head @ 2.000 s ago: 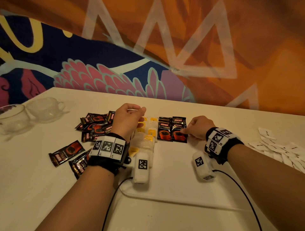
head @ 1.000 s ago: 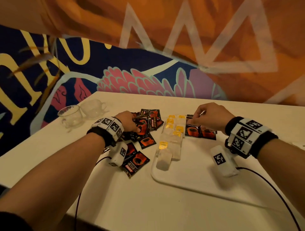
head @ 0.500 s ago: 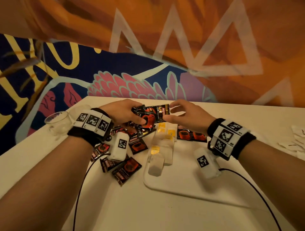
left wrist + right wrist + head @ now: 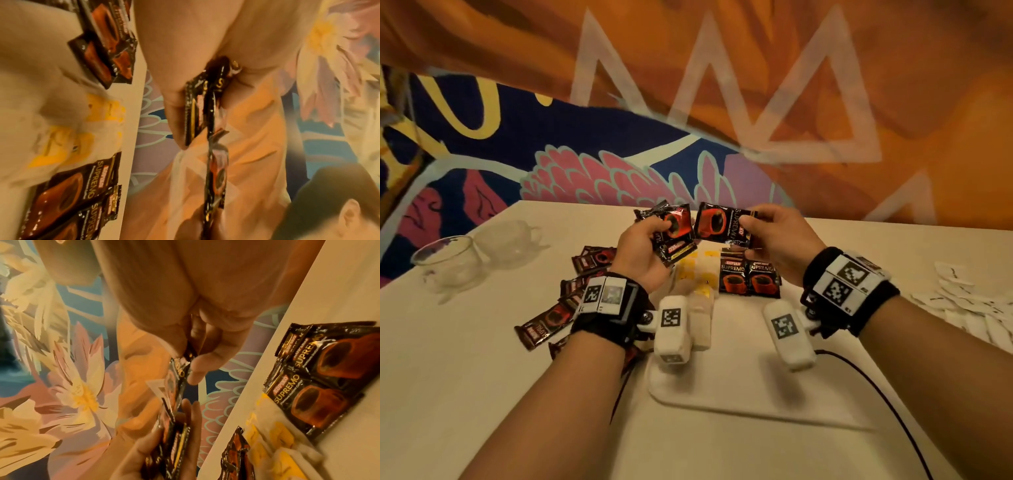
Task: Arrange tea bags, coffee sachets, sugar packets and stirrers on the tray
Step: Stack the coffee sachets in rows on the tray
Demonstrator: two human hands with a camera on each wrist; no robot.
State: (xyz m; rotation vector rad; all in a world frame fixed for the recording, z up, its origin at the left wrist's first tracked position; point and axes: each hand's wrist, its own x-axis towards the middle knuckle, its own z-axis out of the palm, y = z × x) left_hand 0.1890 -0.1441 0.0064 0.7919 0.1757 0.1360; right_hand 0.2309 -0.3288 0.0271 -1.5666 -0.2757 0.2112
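Note:
Both hands are raised above the white tray [image 4: 739,397]. My left hand [image 4: 650,246] grips a small stack of black coffee sachets [image 4: 674,233], seen edge-on in the left wrist view as coffee sachets [image 4: 197,110]. My right hand [image 4: 774,236] pinches one coffee sachet [image 4: 722,224] by its end, shown in the right wrist view as a sachet [image 4: 176,378]. Two coffee sachets [image 4: 750,279] lie side by side on the tray. Beside them lies a row of tea bags with yellow tags [image 4: 697,274].
More coffee sachets [image 4: 571,298] are scattered on the table left of the tray. Two clear glass cups [image 4: 448,263] stand at the far left. White sugar packets [image 4: 969,301] lie at the right edge. A black cable [image 4: 876,387] trails across the tray's near right corner.
My left hand picked up sachets from the pile and lifted them. The right hand left the tray's sachets, met the left hand and now holds one sachet apart from the stack.

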